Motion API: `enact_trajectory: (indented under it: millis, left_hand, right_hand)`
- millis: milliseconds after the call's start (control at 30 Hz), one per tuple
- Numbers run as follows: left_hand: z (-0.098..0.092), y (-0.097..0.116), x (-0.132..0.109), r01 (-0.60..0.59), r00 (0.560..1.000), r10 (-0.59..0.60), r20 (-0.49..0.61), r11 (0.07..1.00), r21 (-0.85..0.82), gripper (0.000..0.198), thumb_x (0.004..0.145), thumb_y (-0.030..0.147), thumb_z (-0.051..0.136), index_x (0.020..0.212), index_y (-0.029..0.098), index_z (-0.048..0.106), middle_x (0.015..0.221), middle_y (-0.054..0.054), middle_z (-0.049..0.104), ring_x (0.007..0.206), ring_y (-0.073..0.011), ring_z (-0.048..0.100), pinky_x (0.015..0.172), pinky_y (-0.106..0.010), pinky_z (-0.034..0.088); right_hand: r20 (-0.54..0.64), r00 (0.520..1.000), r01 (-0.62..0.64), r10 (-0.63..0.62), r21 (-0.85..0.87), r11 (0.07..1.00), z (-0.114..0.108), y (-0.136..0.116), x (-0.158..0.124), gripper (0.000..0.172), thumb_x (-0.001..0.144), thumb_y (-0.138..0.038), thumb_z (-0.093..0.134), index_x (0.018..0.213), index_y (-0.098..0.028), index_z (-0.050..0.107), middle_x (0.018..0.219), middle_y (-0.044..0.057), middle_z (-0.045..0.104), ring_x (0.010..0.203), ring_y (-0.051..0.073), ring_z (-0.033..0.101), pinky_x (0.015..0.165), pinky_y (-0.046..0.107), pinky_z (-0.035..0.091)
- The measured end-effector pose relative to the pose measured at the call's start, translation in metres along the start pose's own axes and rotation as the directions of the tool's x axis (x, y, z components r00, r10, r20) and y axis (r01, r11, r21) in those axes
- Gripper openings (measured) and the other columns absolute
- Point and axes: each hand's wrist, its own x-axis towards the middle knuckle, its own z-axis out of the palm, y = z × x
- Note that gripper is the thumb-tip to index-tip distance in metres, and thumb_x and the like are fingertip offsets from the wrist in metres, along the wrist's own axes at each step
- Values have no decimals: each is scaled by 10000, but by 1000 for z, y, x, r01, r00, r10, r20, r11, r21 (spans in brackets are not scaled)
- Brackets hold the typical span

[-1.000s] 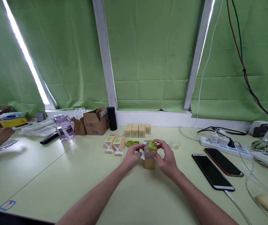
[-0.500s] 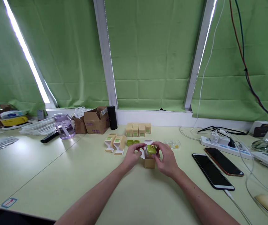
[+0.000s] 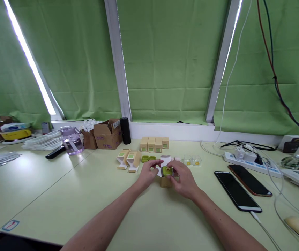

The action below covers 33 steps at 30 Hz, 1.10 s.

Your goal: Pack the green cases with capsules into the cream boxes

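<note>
In front of me stands a small brown cardboard box (image 3: 166, 183) with its white-lined flaps (image 3: 165, 160) raised. A small container with a glossy green lid (image 3: 167, 170) and a little loop on top sits low in the box mouth. My right hand (image 3: 184, 178) has its fingers closed around the lid's right side. On the left, my left hand (image 3: 148, 173) is curled at the box's side flap, thumb and forefinger gripping near it. Just behind lie green lids (image 3: 148, 158) and clear cups with yellow centres (image 3: 192, 160).
Closed small boxes (image 3: 151, 144) stand in a row behind, and two open-flapped ones (image 3: 129, 160) lie to the left. A purple jug (image 3: 71, 140) and a carton (image 3: 107, 134) are farther left. Phones (image 3: 237, 191), a power strip (image 3: 251, 164) and cables occupy the right.
The green-lidded container has gone down into the box, moving slightly left. My right hand has followed it down and left. My left hand is nearly unmoved.
</note>
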Motion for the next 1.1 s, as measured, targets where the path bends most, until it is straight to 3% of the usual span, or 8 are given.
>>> enact_trajectory:
  millis: [67,167,300,433,1100]
  left_hand:
    - [0,0,0,-3,1000,3,-4,1000,4,490,669,85,537,1080,151,795,981,-83,765,924,-225,640,893,-345,511]
    - [0,-1,-1,-9,1000,9,-2,1000,5,487,669,85,538,1076,152,797,974,-82,763,904,-219,628,889,-345,509]
    - [0,-2,-1,-22,1000,22,-5,1000,0,483,670,89,541,1071,162,800,953,-74,759,880,-213,619,881,-339,509]
    - [0,-2,-1,-31,1000,31,-5,1000,5,476,671,100,545,1067,165,800,937,-68,753,848,-205,606,862,-332,510]
    - [1,-3,-1,-10,1000,10,-7,1000,-23,474,660,119,537,1053,160,798,942,-74,734,841,-203,593,839,-325,504]
  right_hand:
    - [-15,1000,15,-15,-1,1000,2,1,1,113,910,-184,524,968,-247,598,897,38,654,807,227,565,707,335,443]
    - [-44,999,22,-22,-3,1000,5,3,3,150,956,-174,468,914,-246,592,867,37,645,789,222,560,713,343,445]
    - [-65,998,5,-1,72,997,11,8,2,140,957,-187,495,918,-251,613,1020,65,662,877,233,604,751,359,490]
    - [-61,996,-47,58,170,984,14,12,1,140,955,-214,516,912,-243,645,1084,82,629,843,219,621,716,359,524]
    - [-58,991,-100,118,244,965,18,14,4,228,926,-201,546,793,-246,725,1006,75,623,906,237,639,779,391,554]
